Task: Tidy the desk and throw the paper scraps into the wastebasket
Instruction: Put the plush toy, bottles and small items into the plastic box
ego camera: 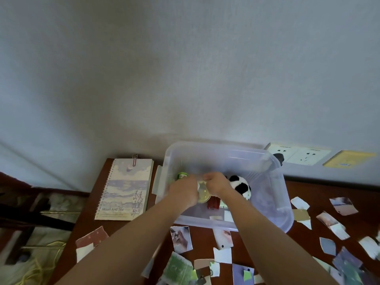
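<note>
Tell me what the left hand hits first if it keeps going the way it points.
The right hand: the left hand points toward it inside the clear bin, the two nearly touching. Blur hides depth, so this is likely, not certain.

Reddish-brown wooden desk (308, 191), translucent whitish storage bin (226, 157), black-and-white panda plush (239, 185), green can (182, 175), red packet (213, 203), pale yellowish round container (203, 195), spiral notebook (123, 190) in lavender and cream with cloud-and-wave print, paper scraps (181, 239) in pink, green, grey-blue and white
</note>
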The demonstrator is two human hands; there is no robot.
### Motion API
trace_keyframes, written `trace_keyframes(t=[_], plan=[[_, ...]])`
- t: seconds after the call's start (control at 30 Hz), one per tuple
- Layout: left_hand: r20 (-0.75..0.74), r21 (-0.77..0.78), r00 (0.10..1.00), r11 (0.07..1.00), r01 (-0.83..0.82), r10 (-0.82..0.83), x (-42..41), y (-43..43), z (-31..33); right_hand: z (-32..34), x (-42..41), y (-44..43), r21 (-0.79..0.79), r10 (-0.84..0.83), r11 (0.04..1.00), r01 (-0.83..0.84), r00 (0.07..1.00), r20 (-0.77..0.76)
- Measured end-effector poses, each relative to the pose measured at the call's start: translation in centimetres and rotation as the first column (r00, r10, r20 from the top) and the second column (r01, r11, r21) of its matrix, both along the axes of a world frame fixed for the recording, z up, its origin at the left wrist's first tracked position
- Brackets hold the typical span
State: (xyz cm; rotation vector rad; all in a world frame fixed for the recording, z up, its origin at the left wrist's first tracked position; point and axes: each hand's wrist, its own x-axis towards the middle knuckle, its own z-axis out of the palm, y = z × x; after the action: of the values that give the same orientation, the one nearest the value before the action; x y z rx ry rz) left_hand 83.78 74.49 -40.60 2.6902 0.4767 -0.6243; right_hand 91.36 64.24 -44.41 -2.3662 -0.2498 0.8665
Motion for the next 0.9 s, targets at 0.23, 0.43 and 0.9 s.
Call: trace_keyframes(t=[0.23,0.43,0.9], plan=[[0.062,-0.126,0.998,0.992,-0.004,0.012,-1.6,0.3,1.9,2.7,-1.6,-0.7,0.119,-0.021,0.993,0.013,0.998,0.064],[0.349,-0.251,0.934,0.968,0.019,0.072,-6.3,-0.2,5.4,6.8,-6.4,-1.9,0.243,-0.076,0.97,0.015,0.967,0.244],[0.642,-0.269,0.706,0.95,-0.156,0.298,-22.2,0.5,4.1,7.9,-22.4,-4.5,0.155,0.134,0.935,-0.318,0.723,0.678]])
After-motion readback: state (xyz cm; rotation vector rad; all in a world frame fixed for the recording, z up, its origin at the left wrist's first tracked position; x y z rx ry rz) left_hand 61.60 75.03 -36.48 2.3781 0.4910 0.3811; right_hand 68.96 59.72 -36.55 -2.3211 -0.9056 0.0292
